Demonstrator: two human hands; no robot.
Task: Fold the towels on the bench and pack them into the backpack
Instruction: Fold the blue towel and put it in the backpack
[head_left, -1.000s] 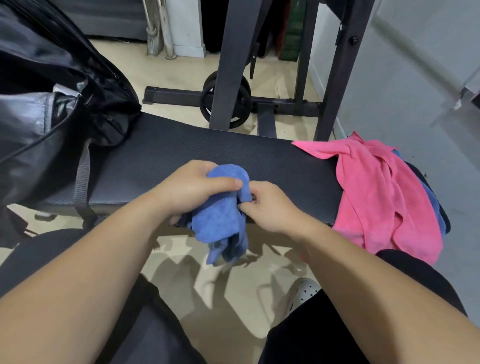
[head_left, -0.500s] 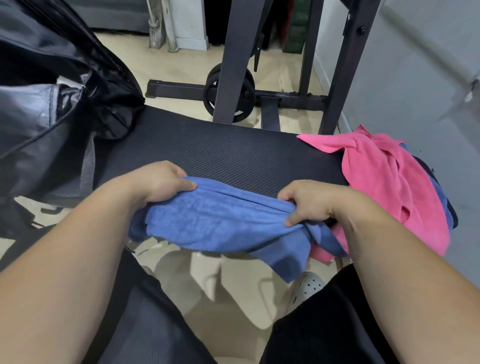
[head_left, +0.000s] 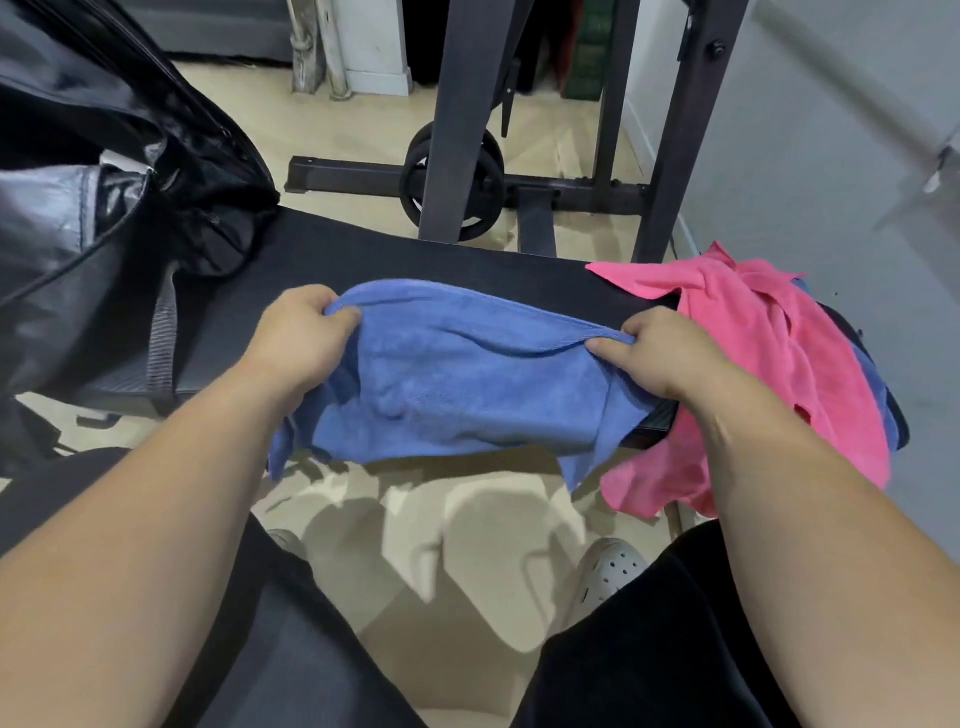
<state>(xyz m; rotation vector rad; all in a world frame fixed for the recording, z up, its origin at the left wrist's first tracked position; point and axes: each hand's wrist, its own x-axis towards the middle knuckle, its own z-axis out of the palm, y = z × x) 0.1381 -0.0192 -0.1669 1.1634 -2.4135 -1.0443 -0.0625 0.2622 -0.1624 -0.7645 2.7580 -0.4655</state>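
I see the blue towel (head_left: 467, 379) stretched between my left hand (head_left: 301, 338) and right hand (head_left: 660, 358), each clamped on a top corner, over the bench (head_left: 322, 254) front edge.

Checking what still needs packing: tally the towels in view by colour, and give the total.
Blue towels: 2, one stretched between the left hand and right hand as the blue towel, one darker blue towel showing only as an edge under the pink.
Pink towel: 1
Total: 3
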